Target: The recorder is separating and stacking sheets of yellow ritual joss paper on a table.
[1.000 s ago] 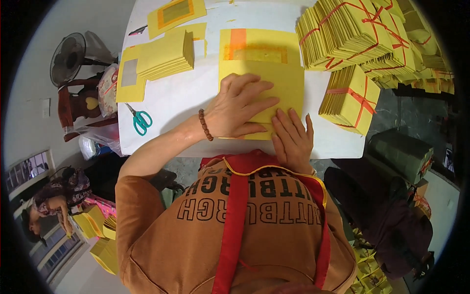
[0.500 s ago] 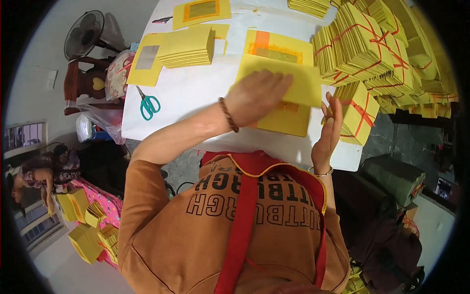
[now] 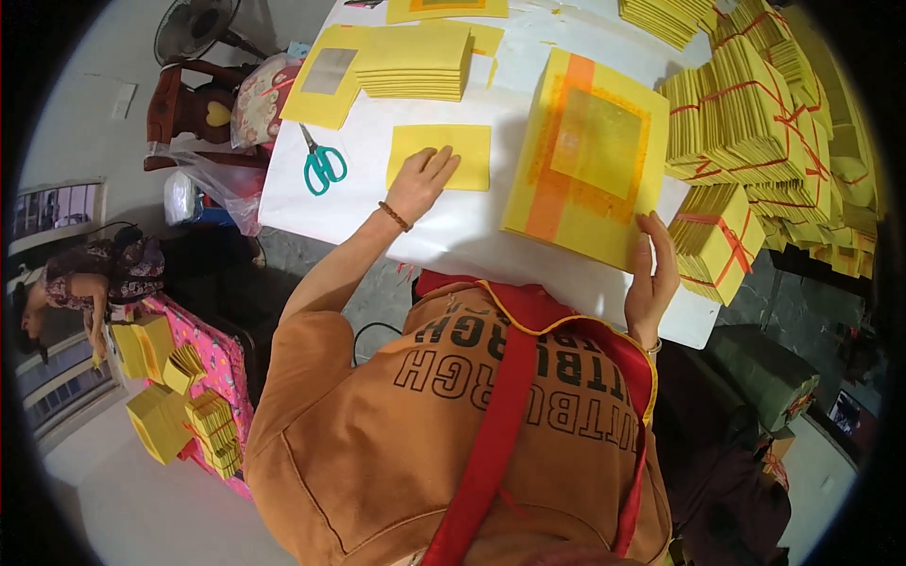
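Your right hand (image 3: 653, 278), loosely curled, touches the yellow stack (image 3: 587, 162) on the table (image 3: 462, 226), likely steadying it; your left hand (image 3: 422, 184) lies flat on a small yellow piece (image 3: 467, 151) (pinning it, probably); folded packets (image 3: 412, 68) sit beyond, handy.

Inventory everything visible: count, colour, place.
Table: one, white, upper centre
Small paper: one, yellow, mid-table
Folded pile: one, yellow, behind it
Large paper: one, yellow with orange, table's right
Scissors: one, teal-handled, table's left
Tied bundles: several, yellow, far right
Fan: one, dark, top left
Chair: one, brown, left
Box: one, green, lower right
Co-worker: one, patterned clothing, far left
Left hand: one, bare, on small paper
Right hand: one, bare, by large paper
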A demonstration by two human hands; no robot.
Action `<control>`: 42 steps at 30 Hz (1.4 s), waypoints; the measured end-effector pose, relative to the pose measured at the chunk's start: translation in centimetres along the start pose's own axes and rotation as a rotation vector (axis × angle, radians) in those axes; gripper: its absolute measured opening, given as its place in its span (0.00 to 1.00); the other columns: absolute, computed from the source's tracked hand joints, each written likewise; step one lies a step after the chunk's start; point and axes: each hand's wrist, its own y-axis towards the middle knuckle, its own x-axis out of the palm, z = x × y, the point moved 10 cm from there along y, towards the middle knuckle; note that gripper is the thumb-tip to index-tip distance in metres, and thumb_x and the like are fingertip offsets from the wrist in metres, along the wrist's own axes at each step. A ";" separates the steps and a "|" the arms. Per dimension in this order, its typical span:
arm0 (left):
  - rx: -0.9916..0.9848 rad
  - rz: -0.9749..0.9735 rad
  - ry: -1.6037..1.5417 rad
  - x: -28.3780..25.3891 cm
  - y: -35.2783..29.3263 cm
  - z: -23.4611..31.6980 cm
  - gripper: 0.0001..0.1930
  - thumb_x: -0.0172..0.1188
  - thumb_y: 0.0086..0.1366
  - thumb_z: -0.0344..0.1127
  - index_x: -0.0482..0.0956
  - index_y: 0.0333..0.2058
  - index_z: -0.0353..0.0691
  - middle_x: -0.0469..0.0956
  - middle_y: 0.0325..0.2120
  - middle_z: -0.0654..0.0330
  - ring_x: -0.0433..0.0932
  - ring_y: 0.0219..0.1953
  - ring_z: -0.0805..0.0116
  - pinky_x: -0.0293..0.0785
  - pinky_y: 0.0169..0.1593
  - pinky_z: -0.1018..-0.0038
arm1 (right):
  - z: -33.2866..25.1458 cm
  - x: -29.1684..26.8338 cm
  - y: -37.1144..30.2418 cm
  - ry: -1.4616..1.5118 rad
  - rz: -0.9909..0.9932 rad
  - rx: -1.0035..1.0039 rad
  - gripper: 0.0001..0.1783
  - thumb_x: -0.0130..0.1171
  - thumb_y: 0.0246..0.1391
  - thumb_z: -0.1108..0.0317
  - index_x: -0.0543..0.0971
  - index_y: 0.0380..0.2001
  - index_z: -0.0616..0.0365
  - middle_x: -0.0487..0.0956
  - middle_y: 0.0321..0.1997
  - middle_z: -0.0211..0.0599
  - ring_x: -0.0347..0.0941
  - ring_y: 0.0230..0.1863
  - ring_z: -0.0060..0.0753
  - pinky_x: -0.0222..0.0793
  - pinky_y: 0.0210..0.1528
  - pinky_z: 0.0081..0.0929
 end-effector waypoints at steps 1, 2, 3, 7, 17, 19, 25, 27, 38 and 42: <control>-0.008 -0.053 -0.029 1.1 -0.6 -0.3 0.28 0.59 0.46 0.27 0.69 0.50 0.35 0.70 0.49 0.54 0.69 0.45 0.56 0.67 0.48 0.67 | -0.2 0.0 -0.1 -0.041 0.004 -0.023 0.12 0.51 0.55 0.76 0.76 0.43 0.63 0.75 0.48 0.45 0.69 0.54 0.43 0.61 0.56 0.33; -0.016 -0.105 -0.061 1.6 -0.8 -0.2 0.30 0.61 0.46 0.29 0.68 0.52 0.36 0.69 0.50 0.54 0.69 0.47 0.55 0.66 0.50 0.66 | -0.5 0.0 -0.1 -0.085 0.008 -0.045 0.12 0.51 0.54 0.77 0.75 0.43 0.63 0.75 0.47 0.45 0.69 0.54 0.43 0.62 0.56 0.33; -0.060 -0.111 -0.131 1.6 -0.9 -0.2 0.27 0.60 0.53 0.36 0.68 0.52 0.38 0.67 0.51 0.54 0.66 0.49 0.55 0.63 0.51 0.64 | -0.7 0.0 0.0 -0.088 0.014 -0.040 0.12 0.52 0.53 0.78 0.75 0.42 0.63 0.76 0.46 0.45 0.69 0.54 0.44 0.62 0.56 0.34; -0.140 -0.214 -0.084 3.1 -1.6 -0.6 0.26 0.54 0.59 0.45 0.65 0.54 0.40 0.62 0.54 0.54 0.60 0.54 0.54 0.56 0.55 0.60 | -0.8 0.3 -0.2 -0.111 0.016 -0.048 0.12 0.53 0.53 0.78 0.75 0.42 0.63 0.75 0.46 0.45 0.68 0.54 0.44 0.61 0.56 0.34; -0.045 -0.202 -0.033 0.6 0.5 0.4 0.18 0.54 0.59 0.45 0.73 0.44 0.42 0.69 0.45 0.57 0.66 0.47 0.58 0.61 0.46 0.63 | -2.7 -0.2 0.5 -0.132 -0.059 -0.218 0.17 0.60 0.43 0.77 0.77 0.41 0.61 0.74 0.49 0.41 0.66 0.57 0.44 0.59 0.57 0.35; -0.039 -0.178 -0.058 -0.5 1.5 0.7 0.16 0.55 0.59 0.44 0.74 0.43 0.42 0.70 0.45 0.58 0.67 0.46 0.60 0.62 0.45 0.63 | -3.1 0.2 0.4 -0.144 -0.101 -0.274 0.18 0.63 0.41 0.74 0.78 0.40 0.58 0.74 0.50 0.38 0.64 0.58 0.43 0.56 0.58 0.35; -0.117 0.142 -0.431 -8.8 6.6 1.6 0.09 0.58 0.56 0.30 0.77 0.37 0.38 0.76 0.31 0.54 0.73 0.35 0.57 0.66 0.39 0.66 | -1.9 0.6 0.4 -0.097 -0.134 -0.247 0.13 0.61 0.45 0.70 0.79 0.38 0.58 0.76 0.47 0.36 0.66 0.57 0.40 0.58 0.56 0.34; 0.014 0.143 -0.520 -12.1 8.4 5.0 0.10 0.58 0.55 0.29 0.77 0.37 0.37 0.76 0.32 0.55 0.72 0.36 0.57 0.66 0.40 0.66 | -1.7 0.9 0.4 -0.085 -0.127 -0.237 0.12 0.61 0.46 0.71 0.79 0.38 0.58 0.76 0.47 0.36 0.66 0.57 0.40 0.58 0.56 0.34; 0.324 -0.079 -0.534 -12.9 9.7 11.1 0.16 0.65 0.49 0.32 0.77 0.37 0.34 0.74 0.33 0.56 0.72 0.35 0.58 0.71 0.39 0.70 | -0.2 0.7 0.8 0.121 -0.112 -0.152 0.09 0.58 0.51 0.70 0.79 0.35 0.60 0.78 0.44 0.39 0.66 0.56 0.42 0.60 0.56 0.34; 0.301 -0.106 -0.535 -13.1 10.1 11.3 0.10 0.62 0.51 0.30 0.78 0.34 0.35 0.75 0.26 0.57 0.73 0.30 0.60 0.71 0.35 0.69 | 0.2 0.6 0.8 0.187 -0.093 -0.104 0.09 0.54 0.54 0.68 0.80 0.34 0.62 0.78 0.44 0.40 0.66 0.56 0.43 0.60 0.57 0.35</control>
